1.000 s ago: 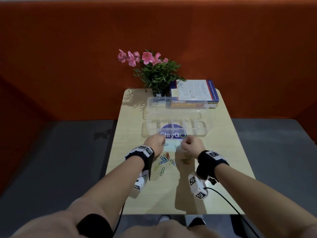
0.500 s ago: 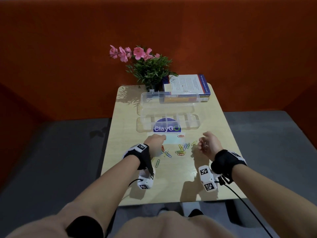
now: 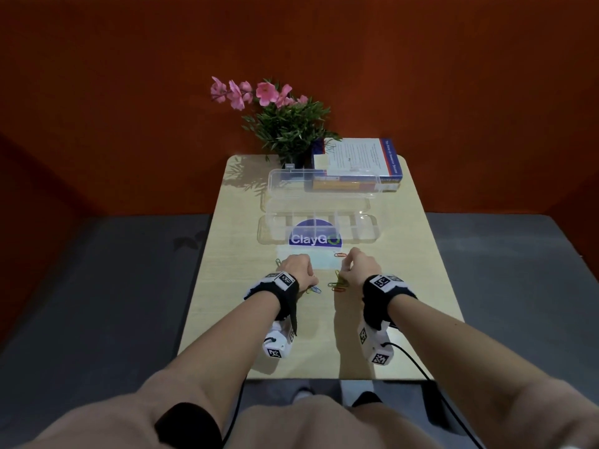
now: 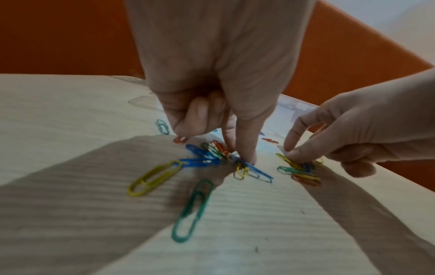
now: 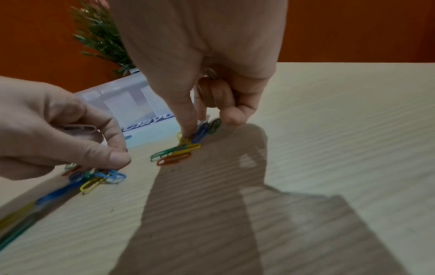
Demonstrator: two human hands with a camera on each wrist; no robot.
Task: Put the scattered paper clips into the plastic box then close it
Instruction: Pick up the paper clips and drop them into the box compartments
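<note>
On the table [image 3: 405, 286], each hand's [image 3: 296, 267] [image 3: 361, 265] grip pinches down on paper clips [image 4: 207, 154] [image 5: 179, 150].

Pale wooden table [image 3: 405, 286] with the things lying on it

At the far edge stand a potted plant [image 3: 285, 124] and, just beside it, a stack of books [image 3: 356, 170]. Nearer lies a clear plastic box [image 3: 319, 228], its lid [image 3: 321, 186] open toward the books. In front of the box coloured paper clips [image 4: 207, 154] lie scattered in two loose clusters, a yellow clip [image 4: 154, 177] and a green clip [image 4: 193, 208] lying apart from them.
</note>
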